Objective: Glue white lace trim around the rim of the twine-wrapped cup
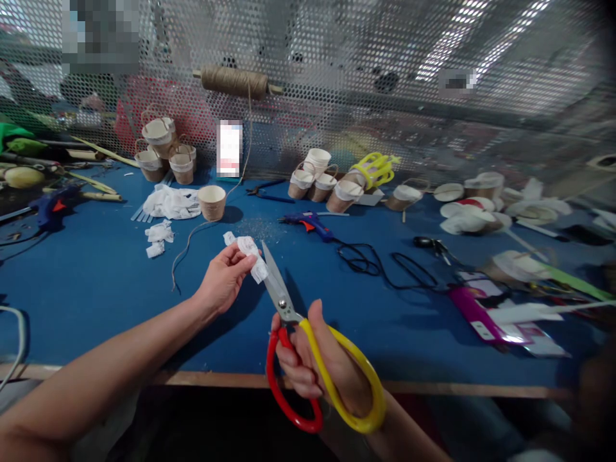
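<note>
One white fabric strip (249,246) sits pinched in the left hand (227,274) — the right hand (341,367) curls round red-and-yellow-handled scissors (283,304) over the blue table's (414,340) front edge.

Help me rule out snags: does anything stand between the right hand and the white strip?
Only the scissors that the right hand holds: their blades reach up to beside the white strip pinched in the left hand, though contact is unclear. Nothing else visible lies between; a blue glue gun lies farther off, to the right.
</note>
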`<state>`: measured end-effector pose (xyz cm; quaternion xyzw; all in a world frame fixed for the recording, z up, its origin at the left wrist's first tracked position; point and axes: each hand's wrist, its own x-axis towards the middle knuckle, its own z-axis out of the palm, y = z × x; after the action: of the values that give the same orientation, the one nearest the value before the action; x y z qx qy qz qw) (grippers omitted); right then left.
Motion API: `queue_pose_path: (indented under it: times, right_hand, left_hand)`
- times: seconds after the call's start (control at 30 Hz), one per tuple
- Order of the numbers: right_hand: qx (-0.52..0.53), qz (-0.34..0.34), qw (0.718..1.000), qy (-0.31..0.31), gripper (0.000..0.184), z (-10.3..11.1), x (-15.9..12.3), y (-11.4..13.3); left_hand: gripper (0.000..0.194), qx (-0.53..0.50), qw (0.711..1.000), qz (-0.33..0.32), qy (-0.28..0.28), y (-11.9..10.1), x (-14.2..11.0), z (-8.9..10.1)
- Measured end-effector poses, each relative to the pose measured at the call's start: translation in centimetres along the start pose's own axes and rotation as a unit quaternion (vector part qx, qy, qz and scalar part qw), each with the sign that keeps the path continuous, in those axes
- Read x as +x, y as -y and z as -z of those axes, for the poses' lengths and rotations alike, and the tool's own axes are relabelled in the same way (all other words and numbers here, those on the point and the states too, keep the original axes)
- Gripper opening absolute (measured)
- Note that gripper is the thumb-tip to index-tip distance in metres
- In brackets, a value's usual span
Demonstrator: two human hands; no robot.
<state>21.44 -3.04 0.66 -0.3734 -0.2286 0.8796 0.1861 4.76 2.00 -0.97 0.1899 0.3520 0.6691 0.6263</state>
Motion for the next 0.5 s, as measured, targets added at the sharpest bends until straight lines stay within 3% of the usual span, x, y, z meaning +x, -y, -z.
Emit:
queue_pose_path:
  times: [0.5]
  right_hand:
    - [-0.009, -0.012, 1.000, 0.025, 0.066, 0.23, -0.48, 0.23]
  left_hand:
    - [0.028, 0.029, 0.999, -0.013, 0.040, -0.27, 0.43, 0.67]
